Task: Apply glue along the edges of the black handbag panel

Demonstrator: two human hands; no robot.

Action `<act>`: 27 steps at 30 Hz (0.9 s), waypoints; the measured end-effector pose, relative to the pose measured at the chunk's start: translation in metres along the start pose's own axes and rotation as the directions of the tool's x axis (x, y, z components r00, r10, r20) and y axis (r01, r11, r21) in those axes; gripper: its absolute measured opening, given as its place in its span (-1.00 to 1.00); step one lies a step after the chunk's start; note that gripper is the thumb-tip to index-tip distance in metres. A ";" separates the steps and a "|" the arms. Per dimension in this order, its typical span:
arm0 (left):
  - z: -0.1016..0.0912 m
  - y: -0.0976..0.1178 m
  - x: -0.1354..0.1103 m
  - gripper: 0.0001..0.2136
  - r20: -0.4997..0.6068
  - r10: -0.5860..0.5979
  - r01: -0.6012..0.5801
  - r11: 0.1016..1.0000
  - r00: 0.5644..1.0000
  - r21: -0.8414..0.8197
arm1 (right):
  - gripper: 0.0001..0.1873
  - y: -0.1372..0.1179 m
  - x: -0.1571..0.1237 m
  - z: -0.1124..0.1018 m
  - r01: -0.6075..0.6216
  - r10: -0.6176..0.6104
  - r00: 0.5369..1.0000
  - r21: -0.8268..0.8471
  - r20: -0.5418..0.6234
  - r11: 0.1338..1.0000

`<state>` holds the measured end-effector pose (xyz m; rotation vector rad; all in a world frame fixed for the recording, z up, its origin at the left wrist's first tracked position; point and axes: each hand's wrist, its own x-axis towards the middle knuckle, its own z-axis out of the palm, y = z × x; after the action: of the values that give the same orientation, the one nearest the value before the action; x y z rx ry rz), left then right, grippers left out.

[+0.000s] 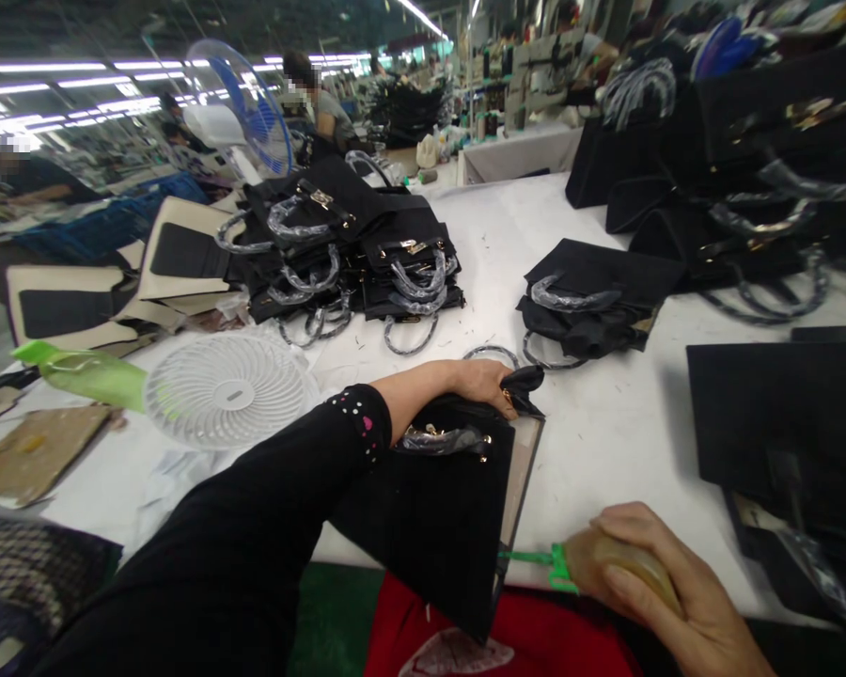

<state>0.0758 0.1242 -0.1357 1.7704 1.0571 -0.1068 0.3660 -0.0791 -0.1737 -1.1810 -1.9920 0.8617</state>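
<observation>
"Strip lights [49,68] glow overhead, and stacks of black bags [310,226] stand toward the far side of my white table [599,442]."

"Where is the bag [423,517] you have in hand?"

"Right before me, its lower corner jutting past the table's near edge, over something red [423,644]. Its handle [444,440], wrapped in clear film, lies against the front."

"And your hands?"

"My left hand [483,384] is closed on the bag's top, pinching it near one end. My right hand [687,592] is wrapped round an amber bottle [587,562] with a green nozzle [559,568]. Its thin tip points at the bag's side edge; whether it touches, I cannot tell."

"What lies around you?"

"A white fan [229,390] to my left, a dark panel [775,414] to my right, and a smaller pile [592,282] of bags beyond my hands."
</observation>
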 end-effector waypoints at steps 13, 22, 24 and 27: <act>0.001 0.002 -0.002 -0.79 0.016 0.010 -0.011 1.000 1.000 0.011 | -0.81 -0.005 -0.007 0.002 -0.078 0.080 0.993 0.022 -0.089 0.997; 0.001 0.001 -0.001 -0.78 0.003 0.023 -0.023 1.000 1.000 -0.009 | -0.83 -0.008 -0.016 0.006 -0.087 0.087 0.996 0.058 -0.011 0.995; 0.001 0.000 0.000 -0.77 0.004 0.025 -0.025 1.000 1.000 -0.011 | -0.82 -0.011 -0.016 0.005 -0.068 0.065 0.997 0.071 0.031 0.995; 0.002 0.000 -0.001 -0.78 0.004 0.029 -0.029 1.000 1.000 -0.009 | -0.81 -0.012 -0.016 0.005 -0.078 0.079 0.996 0.036 -0.045 0.996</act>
<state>0.0762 0.1220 -0.1361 1.7758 1.0268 -0.0872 0.3622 -0.0989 -0.1696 -1.2556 -1.8973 0.8957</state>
